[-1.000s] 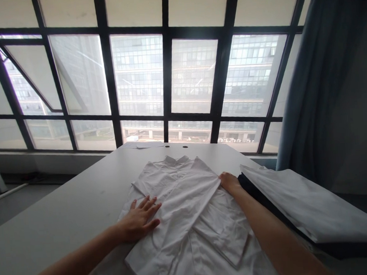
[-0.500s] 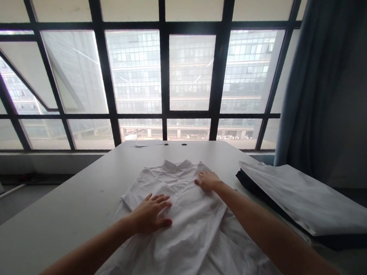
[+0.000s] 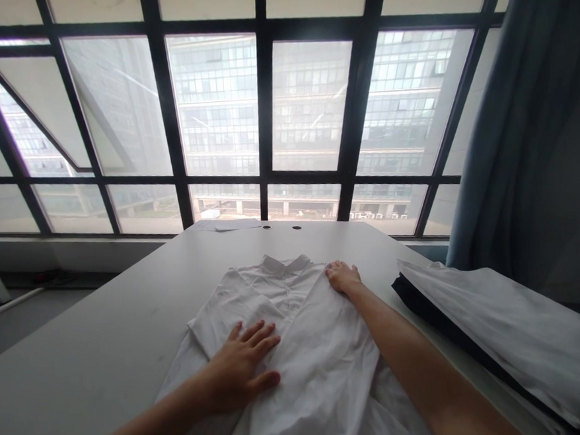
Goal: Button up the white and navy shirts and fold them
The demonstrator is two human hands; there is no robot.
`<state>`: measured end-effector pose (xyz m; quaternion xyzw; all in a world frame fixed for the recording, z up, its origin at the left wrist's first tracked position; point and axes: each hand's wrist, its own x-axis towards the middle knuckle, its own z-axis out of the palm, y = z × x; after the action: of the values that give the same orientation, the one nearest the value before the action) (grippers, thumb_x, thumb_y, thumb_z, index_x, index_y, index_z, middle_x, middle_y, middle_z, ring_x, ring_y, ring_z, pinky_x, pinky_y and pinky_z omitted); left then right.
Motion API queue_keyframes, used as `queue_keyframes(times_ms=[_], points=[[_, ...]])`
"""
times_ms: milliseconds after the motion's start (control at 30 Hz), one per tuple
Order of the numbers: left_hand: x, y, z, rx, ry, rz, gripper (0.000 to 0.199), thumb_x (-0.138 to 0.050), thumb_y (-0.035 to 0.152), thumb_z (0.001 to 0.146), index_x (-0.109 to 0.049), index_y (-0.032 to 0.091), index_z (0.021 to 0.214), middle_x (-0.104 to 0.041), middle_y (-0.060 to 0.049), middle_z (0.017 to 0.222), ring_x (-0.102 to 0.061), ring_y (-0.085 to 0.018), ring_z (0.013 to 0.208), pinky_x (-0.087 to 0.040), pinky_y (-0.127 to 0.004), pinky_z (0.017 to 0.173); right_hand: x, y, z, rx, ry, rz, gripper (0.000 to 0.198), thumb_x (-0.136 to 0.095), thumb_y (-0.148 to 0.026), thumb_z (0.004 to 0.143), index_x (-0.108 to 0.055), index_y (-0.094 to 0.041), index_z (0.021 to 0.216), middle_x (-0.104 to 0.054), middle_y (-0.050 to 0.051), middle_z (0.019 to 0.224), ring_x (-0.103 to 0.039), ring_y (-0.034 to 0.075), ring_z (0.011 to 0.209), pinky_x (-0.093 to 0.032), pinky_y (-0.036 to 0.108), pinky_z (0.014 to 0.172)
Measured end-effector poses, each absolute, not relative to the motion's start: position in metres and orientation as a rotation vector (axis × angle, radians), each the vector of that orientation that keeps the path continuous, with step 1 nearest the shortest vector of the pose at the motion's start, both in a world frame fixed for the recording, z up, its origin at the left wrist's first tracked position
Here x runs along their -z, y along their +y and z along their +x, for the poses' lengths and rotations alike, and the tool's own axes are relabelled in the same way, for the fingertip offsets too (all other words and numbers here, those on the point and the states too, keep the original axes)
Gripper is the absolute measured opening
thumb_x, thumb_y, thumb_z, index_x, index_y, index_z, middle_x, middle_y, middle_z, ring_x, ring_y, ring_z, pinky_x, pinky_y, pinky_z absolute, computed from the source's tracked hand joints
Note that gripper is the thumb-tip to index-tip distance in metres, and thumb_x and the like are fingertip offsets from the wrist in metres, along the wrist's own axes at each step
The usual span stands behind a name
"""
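Note:
A white collared shirt (image 3: pixel 298 336) lies front side up on a white table, collar pointing away from me and some creases across its body. My left hand (image 3: pixel 245 363) rests flat on the chest of the shirt, fingers spread. At the shirt's right shoulder edge is my right hand (image 3: pixel 344 278), its fingers bent and close together on the fabric. The shirt's lower part runs out of view beneath my forearms.
To the right lies a stack of folded white and dark cloth (image 3: pixel 506 321). The white table (image 3: pixel 104 336) reaches toward the windows (image 3: pixel 217 103), where a thin white sheet (image 3: pixel 235 225) lies at its far end. A dark curtain (image 3: pixel 527 134) hangs at right.
My right hand has moved from the shirt's chest outward to its right shoulder edge. My left hand stays flat on the chest, fingers spread. The view has shifted slightly.

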<state>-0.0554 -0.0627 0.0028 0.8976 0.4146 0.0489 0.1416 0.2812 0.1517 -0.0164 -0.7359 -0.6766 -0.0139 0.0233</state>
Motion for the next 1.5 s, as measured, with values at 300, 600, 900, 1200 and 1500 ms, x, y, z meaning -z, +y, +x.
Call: queue_keyframes(times_ms=[300,600,900,1200,1500], points=[[-0.002,-0.062,-0.055,-0.15,1.2,2.59,0.071,-0.034,0.072,0.092,-0.038,0.031,0.151,-0.025,-0.005,0.162,-0.017,-0.03,0.15,-0.003,-0.059,0.119,0.027,0.125,0.257,-0.244,-2.16,-2.211,0.077,-0.016,-0.066,0.096,-0.021,-0.019,0.158,-0.01,0.01,0.165,-0.009,0.028,0.151,-0.011,0.06,0.116],[0.001,-0.033,-0.056,-0.162,1.27,2.612,0.073,-0.034,0.073,0.091,-0.04,0.031,0.15,-0.027,-0.006,0.161,-0.02,-0.028,0.15,-0.008,-0.056,0.119,0.004,0.101,0.235,0.039,-2.154,-2.149,0.066,-0.019,-0.049,0.102,-0.03,-0.011,0.154,-0.021,0.016,0.162,-0.016,0.028,0.149,-0.007,0.055,0.117],[-0.006,0.028,-0.065,-0.122,1.468,2.698,0.067,-0.029,0.066,0.095,-0.042,0.027,0.148,-0.031,-0.011,0.16,-0.025,-0.028,0.148,-0.015,-0.056,0.117,0.005,-0.026,0.218,-0.167,-2.481,-1.761,0.063,-0.031,-0.055,0.099,-0.038,-0.021,0.152,-0.028,0.013,0.16,-0.021,0.033,0.148,-0.014,0.058,0.116],[0.012,-0.02,-0.116,-0.253,1.988,2.443,0.058,-0.029,0.055,0.098,-0.05,0.019,0.139,-0.043,-0.018,0.151,-0.041,-0.032,0.138,-0.033,-0.054,0.108,0.013,-0.056,0.258,-0.08,-2.327,-1.881,0.057,-0.033,-0.048,0.1,-0.042,-0.02,0.149,-0.031,0.013,0.159,-0.025,0.03,0.147,-0.021,0.055,0.116],[-0.014,-0.103,-0.1,-0.379,1.619,2.602,0.064,-0.018,0.056,0.1,-0.048,0.022,0.144,-0.042,-0.008,0.154,-0.034,-0.024,0.145,-0.024,-0.043,0.119,-0.017,-0.082,0.181,-0.101,-2.513,-1.476,0.058,-0.036,-0.046,0.099,-0.041,-0.019,0.15,-0.029,0.01,0.16,-0.021,0.025,0.149,-0.014,0.049,0.119]])
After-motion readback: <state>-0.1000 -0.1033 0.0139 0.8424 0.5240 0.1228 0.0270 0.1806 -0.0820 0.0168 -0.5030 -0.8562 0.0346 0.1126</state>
